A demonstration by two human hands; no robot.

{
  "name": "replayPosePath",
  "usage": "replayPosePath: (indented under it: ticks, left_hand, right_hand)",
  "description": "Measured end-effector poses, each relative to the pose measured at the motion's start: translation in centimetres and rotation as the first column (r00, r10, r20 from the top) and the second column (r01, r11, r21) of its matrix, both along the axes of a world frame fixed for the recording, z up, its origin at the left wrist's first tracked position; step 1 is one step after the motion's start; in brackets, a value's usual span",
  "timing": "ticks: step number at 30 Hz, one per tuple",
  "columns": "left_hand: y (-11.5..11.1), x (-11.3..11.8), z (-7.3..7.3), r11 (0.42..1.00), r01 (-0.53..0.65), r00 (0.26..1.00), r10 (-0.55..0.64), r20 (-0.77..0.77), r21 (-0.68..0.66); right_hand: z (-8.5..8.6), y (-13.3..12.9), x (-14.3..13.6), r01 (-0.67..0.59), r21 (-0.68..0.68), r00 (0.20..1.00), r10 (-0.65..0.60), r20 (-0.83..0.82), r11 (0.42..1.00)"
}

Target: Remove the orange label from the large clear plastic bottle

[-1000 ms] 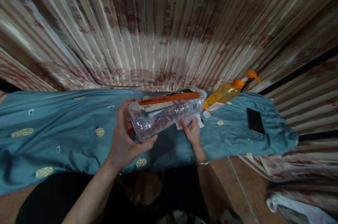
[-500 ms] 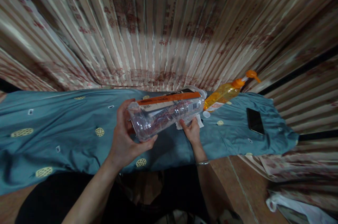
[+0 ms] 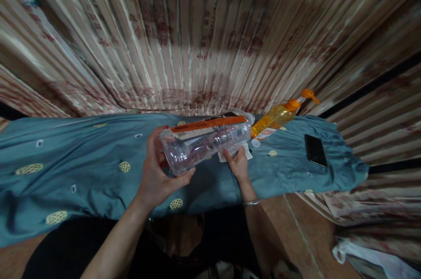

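Note:
A large clear plastic bottle (image 3: 210, 141) with an orange, black and white label is held on its side above the cloth. Its base end rests in my left hand (image 3: 159, 173), the fingers wrapped behind it and the thumb underneath. My right hand (image 3: 237, 165) is closed on a white tissue (image 3: 247, 152) at the bottle's lower side, near the neck end. Part of the tissue is hidden by the hand and the bottle. Just beyond the neck stands a pump bottle (image 3: 274, 119) of yellow-orange liquid with an orange pump top. A small white cap (image 3: 255, 142) lies near its foot.
Teal cloth with a pineapple pattern (image 3: 98, 152) covers the long surface. A black phone (image 3: 315, 150) lies at its right. Pleated curtains (image 3: 184, 42) hang behind and on the right. A white bag (image 3: 371, 255) is on the lower right, beside the tiled floor (image 3: 283, 217).
The view has shifted slightly, so the pump bottle and phone appear a little further left. Both hands keep their holds on the plastic bottle and the tissue.

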State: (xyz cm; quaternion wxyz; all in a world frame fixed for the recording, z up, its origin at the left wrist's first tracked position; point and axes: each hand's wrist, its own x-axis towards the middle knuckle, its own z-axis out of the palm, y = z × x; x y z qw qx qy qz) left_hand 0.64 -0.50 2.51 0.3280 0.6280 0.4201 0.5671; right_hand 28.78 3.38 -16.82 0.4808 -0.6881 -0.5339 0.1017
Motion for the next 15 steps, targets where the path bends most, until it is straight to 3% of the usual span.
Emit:
replayPosePath:
  ticks: [15]
  left_hand:
    - [0.15,0.06,-0.77,0.997,0.018,0.996,-0.011,0.09,-0.078]
  right_hand:
    - [0.33,0.28,-0.27,-0.018,-0.004,0.998,0.018,-0.055,1.0]
